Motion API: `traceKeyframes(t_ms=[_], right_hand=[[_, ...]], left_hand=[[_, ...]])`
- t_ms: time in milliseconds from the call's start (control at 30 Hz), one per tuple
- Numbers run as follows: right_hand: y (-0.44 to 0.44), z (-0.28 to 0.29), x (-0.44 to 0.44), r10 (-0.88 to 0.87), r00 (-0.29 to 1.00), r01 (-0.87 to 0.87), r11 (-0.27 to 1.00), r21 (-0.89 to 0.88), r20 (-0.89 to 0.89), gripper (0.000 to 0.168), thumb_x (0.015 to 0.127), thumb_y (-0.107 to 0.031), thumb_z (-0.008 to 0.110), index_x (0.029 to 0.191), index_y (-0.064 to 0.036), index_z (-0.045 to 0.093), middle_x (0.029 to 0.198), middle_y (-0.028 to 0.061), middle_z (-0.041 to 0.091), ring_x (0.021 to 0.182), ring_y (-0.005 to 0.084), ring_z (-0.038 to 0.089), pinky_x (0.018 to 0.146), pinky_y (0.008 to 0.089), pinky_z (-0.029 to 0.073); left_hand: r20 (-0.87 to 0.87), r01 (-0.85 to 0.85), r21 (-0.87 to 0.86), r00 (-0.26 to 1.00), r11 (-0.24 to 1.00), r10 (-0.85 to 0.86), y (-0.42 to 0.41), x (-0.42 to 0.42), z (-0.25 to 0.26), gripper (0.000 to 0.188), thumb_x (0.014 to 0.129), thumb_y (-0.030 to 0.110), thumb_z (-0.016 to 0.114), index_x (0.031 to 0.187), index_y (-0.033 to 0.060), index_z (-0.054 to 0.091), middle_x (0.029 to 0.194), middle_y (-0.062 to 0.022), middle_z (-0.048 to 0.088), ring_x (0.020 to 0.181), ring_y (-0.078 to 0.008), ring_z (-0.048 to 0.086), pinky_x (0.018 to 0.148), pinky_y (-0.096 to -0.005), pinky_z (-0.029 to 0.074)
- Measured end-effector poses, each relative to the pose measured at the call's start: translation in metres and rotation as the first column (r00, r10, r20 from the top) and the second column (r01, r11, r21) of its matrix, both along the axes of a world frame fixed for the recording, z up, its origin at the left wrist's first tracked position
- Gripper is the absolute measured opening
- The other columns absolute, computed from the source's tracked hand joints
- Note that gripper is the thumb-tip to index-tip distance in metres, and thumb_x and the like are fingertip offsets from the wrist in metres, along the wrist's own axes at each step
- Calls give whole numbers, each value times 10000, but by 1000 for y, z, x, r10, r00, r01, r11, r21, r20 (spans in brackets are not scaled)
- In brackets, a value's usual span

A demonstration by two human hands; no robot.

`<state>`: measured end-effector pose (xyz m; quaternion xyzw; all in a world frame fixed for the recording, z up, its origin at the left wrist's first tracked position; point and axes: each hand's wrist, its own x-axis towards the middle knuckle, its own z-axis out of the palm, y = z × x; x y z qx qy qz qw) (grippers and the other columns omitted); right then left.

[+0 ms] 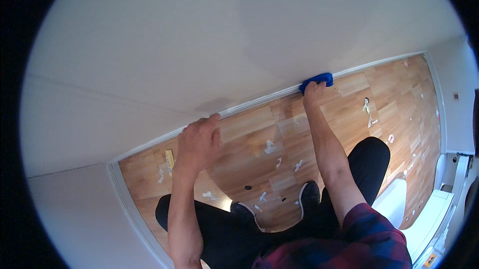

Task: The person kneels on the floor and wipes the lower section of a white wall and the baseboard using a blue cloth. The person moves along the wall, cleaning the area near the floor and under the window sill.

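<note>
My right hand [315, 91] is closed on a blue cloth or sponge [326, 78], which lies against the white baseboard [258, 103] at the foot of a pale wall [168, 44]. Farther left along that baseboard is my left hand [200, 140], its fingertips by the trim and its fingers slightly bent and apart, with nothing held. Whether those fingertips touch the trim I cannot tell. The wood-look floor [243, 134] spreads below both hands, between the wall and my dark shoes.
A yellow strip-shaped object [169, 162] lies left of my left arm. White scraps [269, 146] and a crumpled yellowish piece [366, 105] are scattered over the floor. Side walls meet the baseboard at both ends. White furniture or a fixture [430, 220] stands at the lower right.
</note>
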<state>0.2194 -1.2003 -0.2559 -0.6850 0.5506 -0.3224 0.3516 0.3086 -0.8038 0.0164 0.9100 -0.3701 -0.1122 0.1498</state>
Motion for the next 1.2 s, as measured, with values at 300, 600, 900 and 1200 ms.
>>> traceKeyframes(t_ms=[300, 600, 900, 1200], right_hand=[[144, -20, 52, -84, 993, 86, 996, -18, 88, 313, 914, -47, 493, 1191, 92, 534, 1215, 269, 600, 1103, 369, 558, 1008, 430, 429], [356, 33, 119, -5, 1000, 3, 986, 164, 14, 571, 936, -75, 551, 1436, 141, 381, 1449, 338, 446, 1430, 421, 339, 1220, 436, 242], [480, 44, 142, 161, 983, -183, 819, 544, 88, 531, 920, -98, 612, 1368, 119, 427, 1427, 312, 399, 1315, 439, 358, 1117, 484, 252], [479, 67, 115, 95, 957, -281, 542, 792, 275, 388, 917, -107, 663, 1245, 66, 547, 1252, 225, 562, 1104, 370, 534, 920, 453, 419]], left_hand=[[-16, -345, -178, 937, 922, 348, 39, 16, 16, 288, 911, 154, 630, 1164, 30, 693, 944, -133, 760, 885, -329, 734, 814, -441, 560], [-27, -387, -251, 919, 887, 393, 78, 18, 17, 294, 910, 152, 626, 1159, 10, 695, 944, -142, 762, 880, -298, 745, 817, -407, 560], [-65, -415, -202, 909, 887, 411, 85, 16, 17, 313, 901, 193, 654, 1173, 44, 697, 970, -147, 759, 909, -345, 730, 810, -441, 565], [-64, -470, -218, 882, 855, 468, 92, 16, 26, 354, 919, 184, 657, 1208, -20, 670, 1011, -196, 751, 919, -300, 751, 782, -392, 586]])
